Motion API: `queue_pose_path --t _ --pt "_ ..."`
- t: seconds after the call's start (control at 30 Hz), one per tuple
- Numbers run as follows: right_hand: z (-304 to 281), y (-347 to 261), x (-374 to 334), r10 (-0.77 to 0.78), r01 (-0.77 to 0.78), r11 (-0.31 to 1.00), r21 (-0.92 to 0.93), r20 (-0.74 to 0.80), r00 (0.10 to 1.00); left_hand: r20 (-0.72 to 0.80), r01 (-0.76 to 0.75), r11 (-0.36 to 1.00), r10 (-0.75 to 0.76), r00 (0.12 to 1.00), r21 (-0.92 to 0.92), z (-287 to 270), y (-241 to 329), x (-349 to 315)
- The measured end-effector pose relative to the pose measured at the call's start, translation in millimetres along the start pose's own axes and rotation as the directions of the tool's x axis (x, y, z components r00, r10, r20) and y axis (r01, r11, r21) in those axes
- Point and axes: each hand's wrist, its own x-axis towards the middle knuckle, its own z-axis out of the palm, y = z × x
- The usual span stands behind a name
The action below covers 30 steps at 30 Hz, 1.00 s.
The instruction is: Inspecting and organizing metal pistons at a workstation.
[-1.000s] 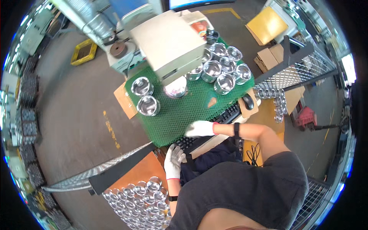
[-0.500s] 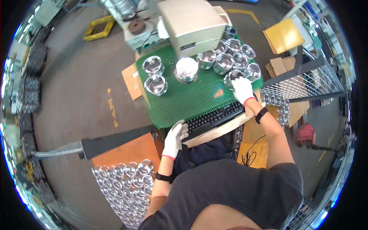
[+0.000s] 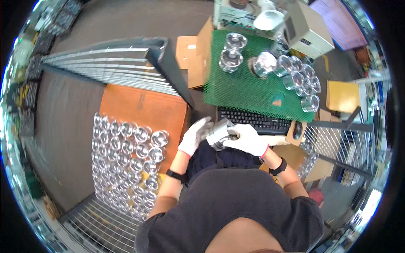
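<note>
A shiny metal piston (image 3: 219, 133) is held tilted in front of my body, just off the keyboard's near edge. My right hand (image 3: 248, 139), in a white glove, grips it from the right with thumb and fingers. On its other side is my left hand (image 3: 195, 135), also gloved, with fingers stretched out and slightly blurred; whether they touch the metal I cannot tell. On the green mesh mat (image 3: 249, 95), one piston (image 3: 265, 64) stands near the middle, two pistons (image 3: 231, 60) at the left and several (image 3: 296, 80) at the right.
A black keyboard (image 3: 255, 121) and a mouse (image 3: 297, 130) lie along the mat's near edge. Many pistons (image 3: 142, 134) stand in rows on an orange-brown board (image 3: 139, 103) at the left, beside a wire-grid panel (image 3: 114, 67). Behind the mat is a beige box-shaped machine (image 3: 306, 31).
My right hand has taken a piston from the right-hand group and brought it toward my body. My left hand has come beside it. The view has turned left.
</note>
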Motion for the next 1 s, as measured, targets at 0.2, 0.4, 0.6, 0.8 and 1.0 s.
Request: queue_pose_path --t 0.2,0.4,0.6,0.8,1.0 --pt "-41.1 -48.3 28.0 0.117 -0.187 0.362 0.913 0.155 0.981 0.212 -0.251 0.913 0.327 0.921 -0.321 25.7 31.8 -24.1" --pt "-69.2 -0.5 10.9 0.112 -0.149 0.649 0.746 0.099 0.989 0.109 -0.160 0.883 0.229 0.967 -0.442 88.6 74.0 -30.4" --pt "-76.8 27.2 -3.0 0.067 0.135 0.833 0.537 -0.339 0.939 0.159 -0.037 0.930 -0.024 0.987 0.366 174.8 45.4 9.3" --pt "-44.7 154.5 -61.3 0.641 -0.151 -0.150 0.977 0.212 0.738 0.319 -0.328 -0.370 -0.087 0.944 0.869 190.8 20.8 112.1" --pt "-56.8 171.0 -127.8 0.876 -0.030 -0.229 0.973 0.219 0.430 0.596 -0.358 -0.555 0.336 0.729 0.751 297.4 56.0 214.2"
